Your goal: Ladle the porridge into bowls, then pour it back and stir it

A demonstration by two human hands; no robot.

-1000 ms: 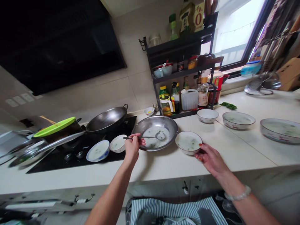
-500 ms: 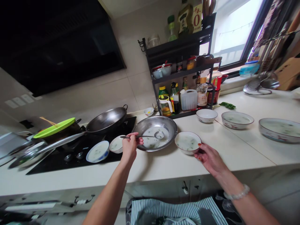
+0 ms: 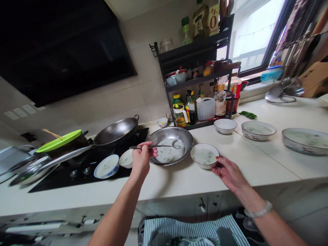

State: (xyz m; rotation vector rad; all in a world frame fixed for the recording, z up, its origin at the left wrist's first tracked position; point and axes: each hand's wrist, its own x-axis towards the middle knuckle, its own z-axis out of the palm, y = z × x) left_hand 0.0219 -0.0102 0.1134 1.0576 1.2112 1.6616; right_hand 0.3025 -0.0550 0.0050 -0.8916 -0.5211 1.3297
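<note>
My left hand is closed around the dark handle of a ladle. The ladle's round bowl hangs over the right part of a wide steel basin, which holds pale soup with green bits. My right hand grips the right rim of a white bowl filled with similar soup; the bowl rests on the counter just right of the basin. Partly behind my left hand, a small bowl of soup sits at the hob's edge, beside a blue-patterned bowl.
A wok and a pot under a lime-green lid occupy the hob. Rightward stand a white bowl, a soup bowl and a larger one. Behind is a black rack of bottles.
The ladle's bowl has shifted slightly right and upward over the basin, with my left hand a little higher. My right hand stays on the bowl's rim.
</note>
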